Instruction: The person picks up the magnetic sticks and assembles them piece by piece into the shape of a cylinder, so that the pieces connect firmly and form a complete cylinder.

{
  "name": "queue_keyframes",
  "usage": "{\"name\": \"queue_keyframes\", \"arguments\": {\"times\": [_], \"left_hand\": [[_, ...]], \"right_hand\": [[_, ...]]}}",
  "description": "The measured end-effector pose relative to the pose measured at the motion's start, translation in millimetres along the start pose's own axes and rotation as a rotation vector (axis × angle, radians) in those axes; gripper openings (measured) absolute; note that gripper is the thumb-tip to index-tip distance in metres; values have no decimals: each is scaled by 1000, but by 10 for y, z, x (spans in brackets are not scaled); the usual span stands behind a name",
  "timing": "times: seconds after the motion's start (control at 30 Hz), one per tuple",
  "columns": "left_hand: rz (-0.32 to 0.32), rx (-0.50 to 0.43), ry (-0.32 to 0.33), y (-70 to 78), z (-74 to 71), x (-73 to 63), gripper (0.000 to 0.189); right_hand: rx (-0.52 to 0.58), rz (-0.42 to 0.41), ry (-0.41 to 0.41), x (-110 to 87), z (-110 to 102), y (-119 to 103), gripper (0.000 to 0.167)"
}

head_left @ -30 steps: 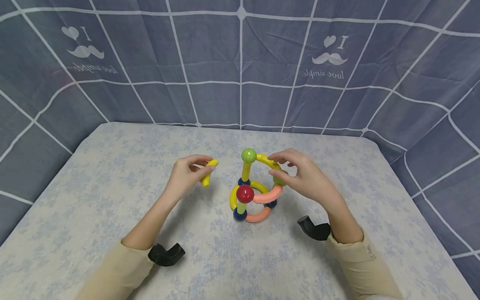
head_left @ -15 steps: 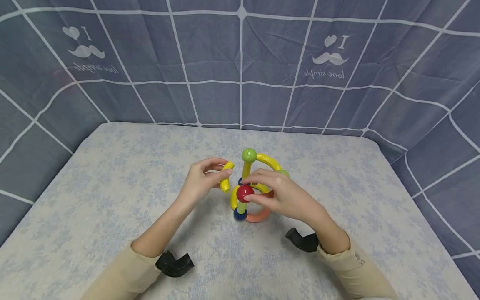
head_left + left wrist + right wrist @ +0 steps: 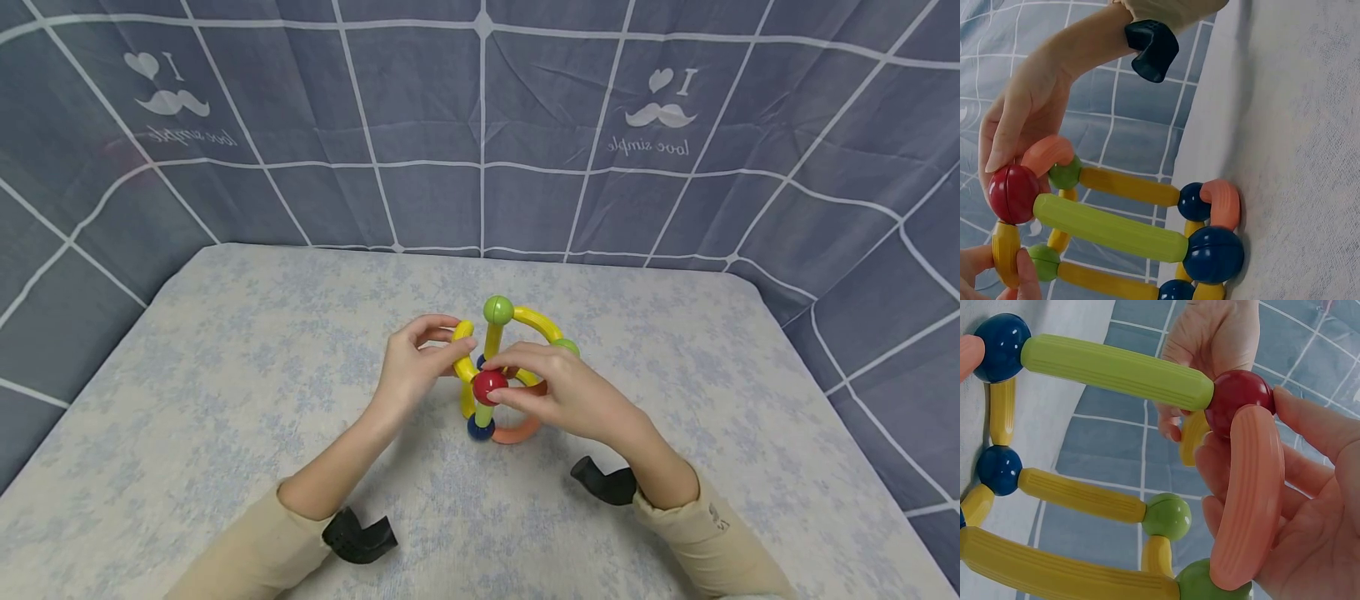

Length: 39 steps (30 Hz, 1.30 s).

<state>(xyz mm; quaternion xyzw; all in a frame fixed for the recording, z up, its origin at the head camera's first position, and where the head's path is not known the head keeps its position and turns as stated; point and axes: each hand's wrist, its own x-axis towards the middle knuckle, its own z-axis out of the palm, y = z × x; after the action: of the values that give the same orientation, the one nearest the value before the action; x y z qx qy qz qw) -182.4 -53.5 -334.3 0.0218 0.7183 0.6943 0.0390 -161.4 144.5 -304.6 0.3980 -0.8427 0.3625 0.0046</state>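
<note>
A frame of coloured rods and balls stands on the table. My right hand (image 3: 558,383) pinches its red ball (image 3: 490,387) between thumb and fingers. My left hand (image 3: 416,367) pinches a curved yellow rod (image 3: 463,343), whose lower end meets the red ball; the left wrist view shows the rod (image 3: 1006,250) right against it. A light green upright rod (image 3: 1110,226) joins the red ball to a dark blue ball (image 3: 1213,254) at the base. From the red ball a curved salmon rod (image 3: 1249,497) runs to a green ball (image 3: 1210,581). Another green ball (image 3: 498,310) tops the far yellow upright.
A pale, blue-patterned cloth (image 3: 300,300) covers the table. Behind and beside it hangs a grey-blue curtain (image 3: 420,108) with white grid lines. Black curved wrist pieces (image 3: 360,537) stick out under both sleeves, low over the cloth.
My left hand has carried the yellow rod rightward to the red ball. My right hand has moved left from the far yellow arc and taken hold of the red ball.
</note>
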Motion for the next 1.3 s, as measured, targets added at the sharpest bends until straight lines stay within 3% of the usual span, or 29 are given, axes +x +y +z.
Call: {"name": "queue_keyframes", "arguments": {"times": [0.3, 0.53, 0.8, 1.3], "left_hand": [[-26, -51, -14, -27, 30, 0, 33], [-52, -99, -24, -38, 31, -5, 31], [-47, -129, -34, -41, 27, -4, 32], [-25, -128, -31, -40, 51, 4, 30]], "right_hand": [[-36, 55, -23, 9, -87, -5, 28], [-91, 109, 62, 209, -287, 222, 35], [-53, 203, -45, 397, -287, 422, 38], [71, 148, -54, 453, -278, 481, 31]]}}
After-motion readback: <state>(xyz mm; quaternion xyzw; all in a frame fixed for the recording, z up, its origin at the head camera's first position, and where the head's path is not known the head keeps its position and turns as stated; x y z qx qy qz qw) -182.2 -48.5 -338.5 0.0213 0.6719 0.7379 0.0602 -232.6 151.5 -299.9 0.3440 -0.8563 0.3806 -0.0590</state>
